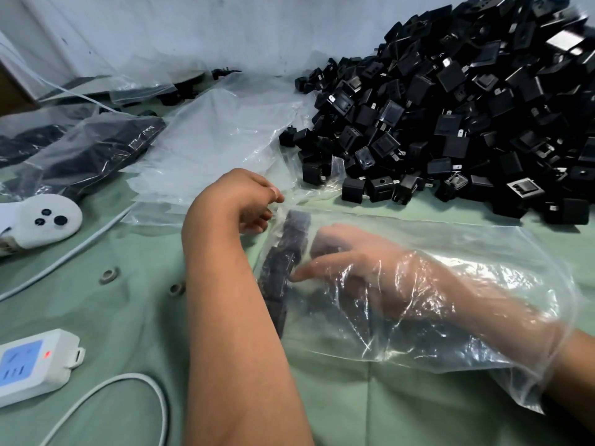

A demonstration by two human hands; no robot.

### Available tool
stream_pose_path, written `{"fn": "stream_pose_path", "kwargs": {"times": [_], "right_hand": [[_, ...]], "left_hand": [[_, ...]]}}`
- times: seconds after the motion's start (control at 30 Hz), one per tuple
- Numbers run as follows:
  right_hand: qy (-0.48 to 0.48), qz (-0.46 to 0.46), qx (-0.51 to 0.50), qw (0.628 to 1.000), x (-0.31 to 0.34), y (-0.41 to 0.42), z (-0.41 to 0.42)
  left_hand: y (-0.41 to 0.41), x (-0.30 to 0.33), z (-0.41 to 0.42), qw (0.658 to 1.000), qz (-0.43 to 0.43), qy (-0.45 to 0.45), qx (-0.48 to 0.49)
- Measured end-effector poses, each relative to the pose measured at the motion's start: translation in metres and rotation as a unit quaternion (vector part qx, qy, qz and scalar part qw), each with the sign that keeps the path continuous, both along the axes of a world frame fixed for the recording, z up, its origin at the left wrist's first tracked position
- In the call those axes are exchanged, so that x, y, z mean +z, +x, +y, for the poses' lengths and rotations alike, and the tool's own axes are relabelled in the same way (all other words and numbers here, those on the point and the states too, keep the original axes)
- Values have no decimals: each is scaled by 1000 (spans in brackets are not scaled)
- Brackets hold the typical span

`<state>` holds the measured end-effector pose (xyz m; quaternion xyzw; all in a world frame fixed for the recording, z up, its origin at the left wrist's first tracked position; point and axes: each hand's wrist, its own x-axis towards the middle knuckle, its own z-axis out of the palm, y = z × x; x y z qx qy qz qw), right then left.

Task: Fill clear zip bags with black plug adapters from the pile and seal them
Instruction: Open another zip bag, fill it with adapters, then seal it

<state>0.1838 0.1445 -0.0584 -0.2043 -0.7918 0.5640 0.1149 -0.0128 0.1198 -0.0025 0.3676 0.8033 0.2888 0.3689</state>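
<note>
A clear zip bag (450, 333) lies on the green cloth, its mouth toward me at the right. My right hand (351, 265) is deep inside it up to the forearm, with straight fingers touching a row of black plug adapters (289, 252) packed at the bag's closed end. My left hand (248, 201) is outside, its fingertips pinching the plastic at the bag's far left corner. The pile of loose black adapters (450, 123) fills the far right, a short way beyond the bag.
A stack of empty clear bags (219, 133) lies behind my left hand. Filled bags (90, 149) sit at the far left. A white power strip (32, 362), a white device (42, 220) and cables (64, 255) occupy the left of the green cloth (128, 300).
</note>
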Motion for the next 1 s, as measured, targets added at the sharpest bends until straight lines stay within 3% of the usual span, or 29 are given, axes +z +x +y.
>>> {"fn": "stream_pose_path", "kwargs": {"times": [0.1,0.2,0.27,0.4,0.6,0.7,0.9,1.0], "right_hand": [[57,53,-26,997,-8,6,1],[220,21,-99,970,-11,10,-2],[286,-1,-77,955,-17,10,2],[123,6,-85,989,-18,2,10],[335,11,-119,935,-25,16,6],[295,7,-118,948,-22,12,1],[373,21,-54,926,-24,14,1],[346,45,-75,934,-23,16,3]], "left_hand": [[0,-2,1,1000,5,-6,-13],[-1,-3,2,1000,2,-7,-13],[-1,-3,2,1000,-4,-7,-9],[0,-3,2,1000,-15,-11,-3],[0,-2,1,1000,-19,-5,-1],[0,-2,1,1000,-18,-1,2],[-1,-3,3,1000,-8,-4,1],[-2,-4,4,1000,-6,-1,2]]}}
